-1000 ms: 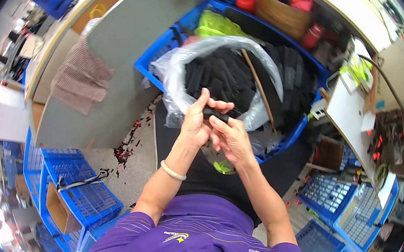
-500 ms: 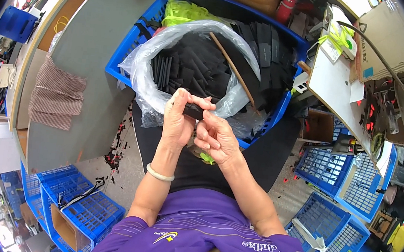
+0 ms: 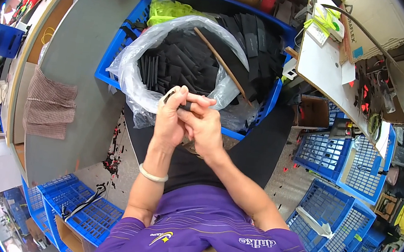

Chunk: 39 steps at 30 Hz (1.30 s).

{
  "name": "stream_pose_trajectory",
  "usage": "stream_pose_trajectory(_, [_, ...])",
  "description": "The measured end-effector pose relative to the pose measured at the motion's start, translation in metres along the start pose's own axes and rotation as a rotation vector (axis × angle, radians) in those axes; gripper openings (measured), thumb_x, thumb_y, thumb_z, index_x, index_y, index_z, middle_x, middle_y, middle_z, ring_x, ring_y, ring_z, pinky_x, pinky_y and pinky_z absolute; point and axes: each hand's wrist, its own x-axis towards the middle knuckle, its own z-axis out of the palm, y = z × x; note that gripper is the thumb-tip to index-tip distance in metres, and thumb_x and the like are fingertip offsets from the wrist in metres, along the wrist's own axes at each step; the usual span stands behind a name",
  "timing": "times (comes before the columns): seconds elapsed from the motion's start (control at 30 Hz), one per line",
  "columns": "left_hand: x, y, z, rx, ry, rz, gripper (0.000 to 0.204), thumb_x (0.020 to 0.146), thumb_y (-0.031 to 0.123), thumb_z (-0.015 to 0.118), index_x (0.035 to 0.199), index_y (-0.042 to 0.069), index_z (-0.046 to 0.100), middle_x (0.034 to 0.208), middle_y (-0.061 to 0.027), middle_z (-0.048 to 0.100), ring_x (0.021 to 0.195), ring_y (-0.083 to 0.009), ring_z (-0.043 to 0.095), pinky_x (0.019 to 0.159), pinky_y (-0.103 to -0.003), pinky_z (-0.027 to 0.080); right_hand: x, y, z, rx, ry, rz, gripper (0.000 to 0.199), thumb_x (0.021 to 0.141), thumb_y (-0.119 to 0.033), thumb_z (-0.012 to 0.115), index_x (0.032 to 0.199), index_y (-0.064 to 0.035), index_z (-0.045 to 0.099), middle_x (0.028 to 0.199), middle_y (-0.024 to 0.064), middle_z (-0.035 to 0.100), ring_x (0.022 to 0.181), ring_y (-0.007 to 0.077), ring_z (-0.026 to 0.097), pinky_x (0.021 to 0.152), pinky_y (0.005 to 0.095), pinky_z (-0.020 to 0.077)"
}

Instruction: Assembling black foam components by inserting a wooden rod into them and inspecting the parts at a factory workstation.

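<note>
My left hand [image 3: 169,118] and my right hand [image 3: 206,129] meet over my lap. Between their fingers is a small black strip [image 3: 185,106], mostly hidden; it looks like cloth. The left fingers curl round it, with the thumb up. My right fingers pinch it from the other side. Just beyond them, a clear plastic bag [image 3: 128,63] with a rolled rim holds many black fabric pieces [image 3: 182,56], some standing in a row at its left side. A thin wooden stick [image 3: 221,63] lies slanted across the bag's right side.
The bag sits in a blue crate [image 3: 106,60] with more black strips [image 3: 254,37] and a neon yellow bundle [image 3: 170,12]. To the left stands a grey board [image 3: 87,63] with a checked cloth [image 3: 51,104]. Blue crates [image 3: 324,212] stand right; a white-topped table [image 3: 323,65] is at upper right.
My right hand has moved left and closed in against the left hand, its fingers now tucked behind the black strip. The whole view has shifted slightly.
</note>
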Motion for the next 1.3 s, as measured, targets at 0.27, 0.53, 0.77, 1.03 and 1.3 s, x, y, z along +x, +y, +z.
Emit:
stream_pose_trajectory(0.27, [0.007,-0.002,-0.019,-0.210,-0.481,-0.061,0.034,0.090,0.022,0.047,0.060,0.006,0.046,0.087,-0.0209,0.067,0.113,-0.0477,0.049,0.105,-0.056,0.025,-0.009,-0.019,0.002,0.704,-0.505,0.531,0.017,0.098,-0.032,0.042,0.101,-0.0179,0.051,0.056,0.0171,0.058,0.025,0.0065,0.028,0.027,0.0186,0.0271])
stream_pose_trajectory(0.53, [0.002,-0.004,-0.030,-0.363,-0.028,-0.078,0.030,0.091,0.028,0.055,0.072,0.005,0.051,0.097,-0.0191,0.063,0.107,-0.0346,0.056,0.102,-0.049,0.037,0.018,-0.007,-0.016,0.368,-0.325,0.411,0.019,0.094,-0.017,0.051,0.106,-0.0027,0.055,0.058,0.0147,0.058,0.028,0.0068,0.034,0.027,0.0195,0.0281])
stream_pose_trajectory(0.77, [0.005,-0.005,-0.023,-0.407,0.130,-0.066,0.038,0.091,0.038,0.055,0.069,0.008,0.050,0.081,-0.0149,0.065,0.098,-0.0305,0.060,0.078,-0.040,0.053,0.010,-0.007,-0.001,0.218,-0.044,0.149,0.013,0.080,-0.006,0.067,0.092,-0.0010,0.066,0.068,-0.0012,0.059,0.050,0.0030,0.049,0.039,0.0167,0.0355])
stream_pose_trajectory(1.03, [0.002,-0.017,-0.009,-0.282,0.148,0.014,0.037,0.095,0.032,0.049,0.068,0.007,0.051,0.082,-0.0168,0.065,0.091,-0.0312,0.062,0.095,-0.041,0.042,0.006,0.017,0.012,-0.625,0.228,-0.589,0.016,0.074,-0.001,0.062,0.090,-0.0023,0.065,0.070,0.0141,0.062,0.059,0.0257,0.062,0.056,0.0318,0.0480])
stream_pose_trajectory(1.3, [0.007,-0.019,-0.048,-0.238,0.143,-0.239,0.034,0.091,0.022,0.050,0.060,0.006,0.049,0.074,-0.0160,0.065,0.093,-0.0336,0.062,0.090,-0.043,0.043,0.005,0.002,-0.015,-1.303,-0.234,-0.492,0.035,0.079,-0.007,0.053,0.113,-0.0090,0.059,0.077,0.0155,0.064,0.066,0.0329,0.063,0.056,0.0405,0.0499])
